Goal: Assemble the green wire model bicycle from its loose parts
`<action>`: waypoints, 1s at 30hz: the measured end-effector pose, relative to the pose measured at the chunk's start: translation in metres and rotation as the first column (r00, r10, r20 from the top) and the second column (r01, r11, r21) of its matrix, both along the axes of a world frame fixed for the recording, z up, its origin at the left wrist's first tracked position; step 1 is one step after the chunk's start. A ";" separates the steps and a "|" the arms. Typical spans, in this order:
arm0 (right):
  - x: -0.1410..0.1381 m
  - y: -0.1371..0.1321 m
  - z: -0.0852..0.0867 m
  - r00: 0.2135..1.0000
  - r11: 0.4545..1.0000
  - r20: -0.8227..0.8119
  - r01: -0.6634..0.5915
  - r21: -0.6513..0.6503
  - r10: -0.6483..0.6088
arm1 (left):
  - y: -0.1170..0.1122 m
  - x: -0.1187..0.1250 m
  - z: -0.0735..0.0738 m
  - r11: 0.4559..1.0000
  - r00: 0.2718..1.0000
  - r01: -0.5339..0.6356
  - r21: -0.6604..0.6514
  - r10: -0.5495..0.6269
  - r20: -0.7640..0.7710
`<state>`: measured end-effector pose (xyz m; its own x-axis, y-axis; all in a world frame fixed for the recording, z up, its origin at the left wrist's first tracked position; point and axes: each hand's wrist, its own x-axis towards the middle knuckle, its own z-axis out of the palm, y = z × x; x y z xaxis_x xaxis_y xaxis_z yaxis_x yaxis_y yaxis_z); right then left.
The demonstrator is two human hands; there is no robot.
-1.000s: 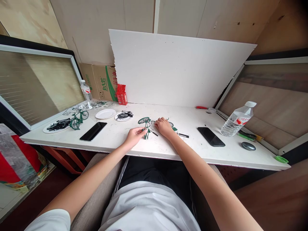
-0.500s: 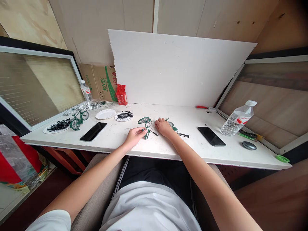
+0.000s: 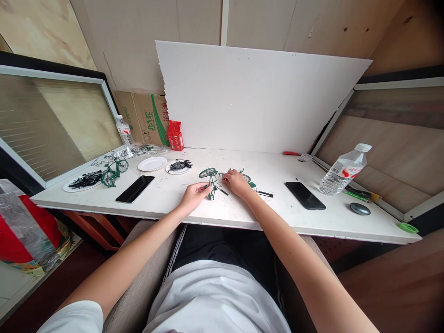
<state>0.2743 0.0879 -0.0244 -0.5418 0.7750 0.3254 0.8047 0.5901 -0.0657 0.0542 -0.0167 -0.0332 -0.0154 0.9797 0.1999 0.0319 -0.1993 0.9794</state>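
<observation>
My left hand (image 3: 194, 194) pinches a small green model bicycle (image 3: 208, 173), which stands near the table's front with one wheel uppermost. Just to its right, my right hand (image 3: 237, 182) rests low over the table with its fingers bent together. Whatever its fingertips grip is hidden. Small green parts (image 3: 252, 185) and a grey spoked wheel (image 3: 246, 177) show from behind that hand. Between the two hands lies a thin dark stick-like piece (image 3: 222, 191). Another black strip-like piece (image 3: 265, 194) lies right of my right wrist.
On the left, a finished-looking green model bicycle (image 3: 114, 171) stands by a plate of black parts (image 3: 84, 181). A phone (image 3: 135, 189), a white plate (image 3: 152, 163) and another parts plate (image 3: 178, 167) are nearby. Rightward are a second phone (image 3: 305, 195) and a water bottle (image 3: 343, 169).
Both hands stay almost in place, the left still on the model bicycle. The right fingers shift very slightly, and the camera view moves a little.
</observation>
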 end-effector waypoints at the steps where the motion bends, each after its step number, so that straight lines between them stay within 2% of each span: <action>1: -0.001 -0.001 0.001 1.000 1.000 0.003 0.000 0.000 0.000 | 0.000 0.000 0.000 1.000 1.000 -0.001 0.001 0.001 0.002; 11: -0.006 -0.003 0.002 0.999 1.000 0.047 0.025 0.010 -0.025 | 0.004 0.000 -0.004 1.000 1.000 0.006 0.008 -0.006 0.006; 14: -0.002 -0.002 0.002 1.000 1.000 -0.022 0.006 0.021 -0.005 | 0.004 -0.001 -0.005 1.000 1.000 0.005 0.009 -0.005 0.002; 17: -0.001 -0.007 0.004 0.981 0.999 -0.188 -0.048 0.025 0.051 | 0.004 -0.001 -0.005 1.000 1.000 0.011 0.009 -0.011 -0.006; 21: -0.005 -0.031 0.005 0.883 0.983 -0.436 -0.179 0.024 0.172 | 0.004 -0.001 -0.005 1.000 1.000 0.009 0.013 -0.009 -0.006; 25: -0.014 -0.062 0.004 0.793 0.942 -0.538 -0.335 0.005 0.285 | 0.005 -0.002 -0.006 0.997 0.998 0.064 0.050 -0.064 -0.008; 30: -0.027 -0.073 0.002 0.676 0.943 -0.710 -0.329 -0.051 0.198 | 0.007 -0.004 -0.008 0.996 0.998 0.067 0.059 -0.066 -0.004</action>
